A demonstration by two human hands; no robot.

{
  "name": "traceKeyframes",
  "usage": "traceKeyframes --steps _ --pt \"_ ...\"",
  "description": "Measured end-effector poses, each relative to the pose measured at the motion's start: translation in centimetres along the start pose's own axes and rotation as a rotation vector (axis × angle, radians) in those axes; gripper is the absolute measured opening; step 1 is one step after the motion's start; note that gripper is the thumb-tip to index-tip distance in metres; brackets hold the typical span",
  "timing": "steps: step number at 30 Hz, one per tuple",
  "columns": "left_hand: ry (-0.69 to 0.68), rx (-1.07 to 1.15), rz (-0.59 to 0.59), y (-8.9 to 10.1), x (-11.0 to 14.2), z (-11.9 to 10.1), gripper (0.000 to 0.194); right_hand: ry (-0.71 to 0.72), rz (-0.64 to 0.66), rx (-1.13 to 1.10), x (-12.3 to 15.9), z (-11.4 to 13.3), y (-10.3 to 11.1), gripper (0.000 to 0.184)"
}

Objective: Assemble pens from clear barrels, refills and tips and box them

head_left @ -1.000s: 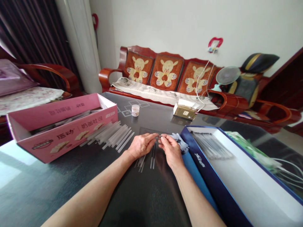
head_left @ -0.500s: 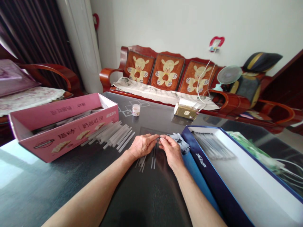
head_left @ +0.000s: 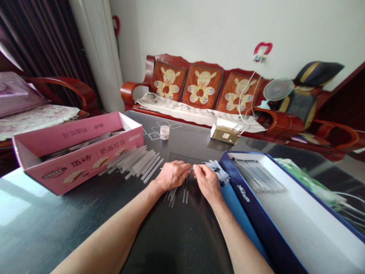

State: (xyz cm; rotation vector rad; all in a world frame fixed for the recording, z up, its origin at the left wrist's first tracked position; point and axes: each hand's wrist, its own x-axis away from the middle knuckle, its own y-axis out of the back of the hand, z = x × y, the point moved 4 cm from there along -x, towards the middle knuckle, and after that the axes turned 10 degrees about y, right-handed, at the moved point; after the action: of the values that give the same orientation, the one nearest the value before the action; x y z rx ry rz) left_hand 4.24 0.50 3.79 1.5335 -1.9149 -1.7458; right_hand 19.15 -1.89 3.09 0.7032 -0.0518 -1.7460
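My left hand (head_left: 173, 175) and my right hand (head_left: 207, 181) meet fingertip to fingertip above the dark tabletop. Both are closed in a pinch; whatever lies between the fingers is too small to make out. Several thin translucent sticks (head_left: 171, 198) lie partly under my left hand, and two more short sticks (head_left: 185, 196) show between the hands. Left of my left hand spreads a pile of whitish translucent tubes (head_left: 139, 161). Small clear pieces with dark ends (head_left: 218, 170) are heaped just beyond my right hand, against the blue box.
A pink carton (head_left: 80, 160) holding more sticks stands at the left. On the right, a blue box (head_left: 308, 213) with a white inside contains a row of thin tubes (head_left: 258, 175). Farther back are a small jar (head_left: 164, 133) and a tissue pack (head_left: 225, 133). A green package (head_left: 310, 182) lies far right.
My left fingers have curled in more, and my right fingertips have shifted slightly. The tubes and boxes stay where they were; the view has moved a little.
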Motion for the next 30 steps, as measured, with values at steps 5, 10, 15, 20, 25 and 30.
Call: traceKeyframes --steps 5,10,15,20,25,30 --pt "-0.018 -0.023 -0.029 -0.1 0.0 0.1 0.028 0.096 -0.002 0.122 0.2 1.0 0.5 0.033" --pt "-0.018 -0.026 -0.025 0.1 0.0 0.1 0.029 0.202 0.026 0.136 0.3 1.6 0.4 0.018" --pt "-0.066 -0.030 -0.026 0.0 -0.1 0.0 0.030 0.212 0.040 0.319 0.3 1.3 0.4 0.038" --pt "-0.050 -0.037 -0.032 -0.1 -0.1 0.2 0.032 0.283 0.034 0.287 0.4 1.4 0.4 0.026" --pt "-0.063 -0.049 -0.032 -0.1 0.0 0.1 0.032 0.312 0.055 0.345 0.4 1.4 0.2 0.028" --pt "-0.065 -0.065 -0.021 -0.1 -0.1 0.1 0.032 0.301 0.044 0.375 0.4 1.4 0.3 0.037"
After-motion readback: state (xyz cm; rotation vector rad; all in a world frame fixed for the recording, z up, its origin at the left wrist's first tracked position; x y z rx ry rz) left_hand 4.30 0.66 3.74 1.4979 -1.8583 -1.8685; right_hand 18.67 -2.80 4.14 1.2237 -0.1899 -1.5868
